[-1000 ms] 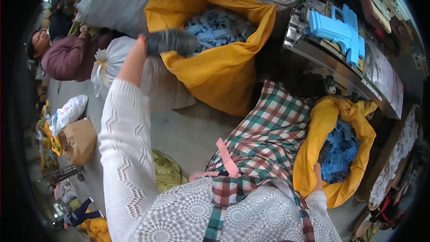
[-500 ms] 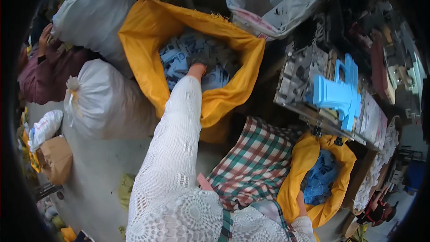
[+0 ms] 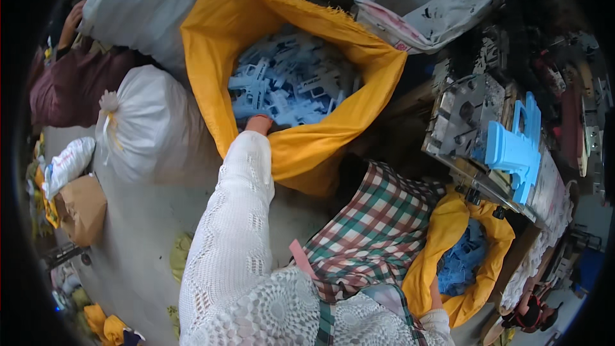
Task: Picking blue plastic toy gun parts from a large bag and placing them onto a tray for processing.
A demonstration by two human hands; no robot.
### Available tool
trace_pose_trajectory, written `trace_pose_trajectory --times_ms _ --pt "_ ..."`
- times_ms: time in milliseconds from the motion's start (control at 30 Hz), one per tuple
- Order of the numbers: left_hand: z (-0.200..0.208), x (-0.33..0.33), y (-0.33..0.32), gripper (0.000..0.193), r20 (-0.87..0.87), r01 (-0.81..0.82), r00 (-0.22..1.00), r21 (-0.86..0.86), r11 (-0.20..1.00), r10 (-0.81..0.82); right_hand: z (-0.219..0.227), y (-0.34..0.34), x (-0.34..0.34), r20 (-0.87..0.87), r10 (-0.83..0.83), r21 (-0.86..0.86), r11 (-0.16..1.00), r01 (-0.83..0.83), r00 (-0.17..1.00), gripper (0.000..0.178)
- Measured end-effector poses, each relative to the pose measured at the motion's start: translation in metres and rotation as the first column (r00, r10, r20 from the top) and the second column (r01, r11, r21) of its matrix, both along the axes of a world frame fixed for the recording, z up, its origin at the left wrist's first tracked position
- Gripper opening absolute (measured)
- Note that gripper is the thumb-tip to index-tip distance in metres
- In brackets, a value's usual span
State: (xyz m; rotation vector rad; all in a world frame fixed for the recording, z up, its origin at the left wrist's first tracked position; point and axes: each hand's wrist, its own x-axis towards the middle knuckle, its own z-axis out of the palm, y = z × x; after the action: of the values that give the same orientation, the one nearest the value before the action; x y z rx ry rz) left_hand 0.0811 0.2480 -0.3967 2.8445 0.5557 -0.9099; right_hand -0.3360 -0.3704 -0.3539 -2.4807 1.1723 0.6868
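Observation:
My left hand (image 3: 260,124) reaches over the near rim of a large yellow sack (image 3: 359,125). Only the wrist and a bit of dark glove show; its fingers are hidden inside. Light-blue plastic toy pistol pieces (image 3: 301,80) fill the bottom of that sack. Down at the right, my right hand (image 3: 436,295) is at the left side of a smaller yellow sack (image 3: 430,243). That sack holds darker-looking blue plastic pieces (image 3: 462,259). Fingers of this hand are out of sight too. A larger light-blue toy pistol piece (image 3: 516,147) sits on a metal fixture (image 3: 467,106) at the right.
Filled white sacks (image 3: 150,131) stand at the left, with a person in a maroon top (image 3: 77,86) behind them. An opened white sack (image 3: 429,6) is at the back. A cardboard box (image 3: 82,208) lies on the floor. Checked cloth (image 3: 378,224) covers my lap.
My left hand has drawn back from the middle of the pieces to the large sack's near rim. The view has shifted slightly. My right hand stays by the smaller sack.

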Motion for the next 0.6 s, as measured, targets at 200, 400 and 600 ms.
trace_pose_trajectory --times_ms 200,400,600 --pt "0.016 -0.037 0.024 0.083 0.108 0.013 0.994 0.062 0.998 -0.02 -0.001 -0.001 0.003 0.039 0.07 0.003 0.998 -0.07 0.997 0.038" --pt "0.114 -0.027 0.029 0.084 0.205 0.217 0.95 0.103 0.971 -0.234 -0.003 0.0 0.008 0.075 0.139 -0.008 0.99 -0.138 0.987 0.037" --pt "0.253 -0.085 0.008 0.084 -0.186 0.389 0.794 -0.578 0.718 -0.579 -0.005 -0.003 0.021 0.098 0.238 -0.068 0.97 -0.232 0.966 0.036"
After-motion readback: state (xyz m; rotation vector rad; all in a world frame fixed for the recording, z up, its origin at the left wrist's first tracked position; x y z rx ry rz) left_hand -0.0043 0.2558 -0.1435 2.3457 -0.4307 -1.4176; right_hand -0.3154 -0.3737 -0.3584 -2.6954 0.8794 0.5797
